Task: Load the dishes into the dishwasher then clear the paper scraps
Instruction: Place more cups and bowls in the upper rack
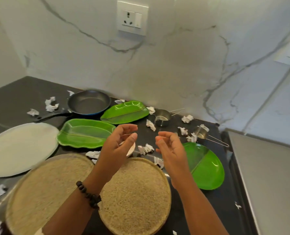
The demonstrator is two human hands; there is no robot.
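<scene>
Dishes crowd the dark counter (13, 99): two speckled round plates (135, 192) lie under the wrists, green leaf plates (85, 133) left of and beyond the left hand (118, 145), another by the right hand (169, 150). Paper scraps (146, 148) lie between the hands. Both hands hover, fingers loosely curled, holding nothing.

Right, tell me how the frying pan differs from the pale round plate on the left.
The frying pan is dark inside with a blue outer wall; the pale round plate is off-white all over. The frying pan has raised sides and a long black handle; the pale round plate is flat with no handle. The frying pan sits farther back, by the wall; the pale round plate lies nearer. Both are round, upright and empty.
</scene>
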